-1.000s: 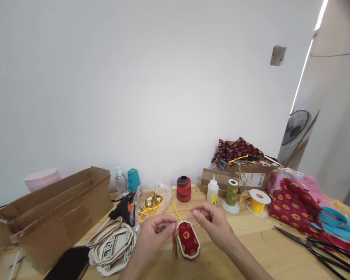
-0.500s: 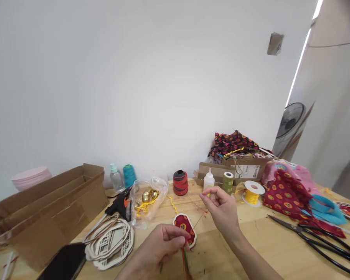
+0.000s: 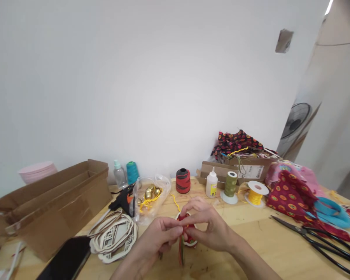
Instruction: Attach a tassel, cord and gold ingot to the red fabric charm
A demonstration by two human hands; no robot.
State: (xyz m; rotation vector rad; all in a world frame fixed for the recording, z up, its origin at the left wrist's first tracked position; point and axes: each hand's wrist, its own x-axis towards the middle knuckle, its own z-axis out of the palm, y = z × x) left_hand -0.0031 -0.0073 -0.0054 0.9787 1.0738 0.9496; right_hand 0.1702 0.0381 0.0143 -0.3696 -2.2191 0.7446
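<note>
My left hand (image 3: 163,235) pinches the top of a thread tassel (image 3: 181,251), whose red and green strands hang down below the fingers. My right hand (image 3: 207,225) meets it there, its thumb and fingertips closed at the tassel's top on what seems to be a fine red thread, mostly hidden by the fingers. Behind both hands lies a red patterned fabric pendant (image 3: 191,242) with a pale scalloped rim, partly covered. A yellow cord (image 3: 175,201) runs from its top along the table.
At the back stand a red-and-black thread spool (image 3: 183,181), a glue bottle (image 3: 212,183), green thread (image 3: 230,184) and a yellow cord spool (image 3: 255,193). Left are wooden frames (image 3: 113,237), a phone (image 3: 65,258), a glue gun (image 3: 124,202) and a cardboard box (image 3: 61,210). Large scissors (image 3: 306,233) lie right.
My right hand has come down and left from above the table to the left hand's fingertips. The left hand still pinches the tassel. The view has shifted slightly.
</note>
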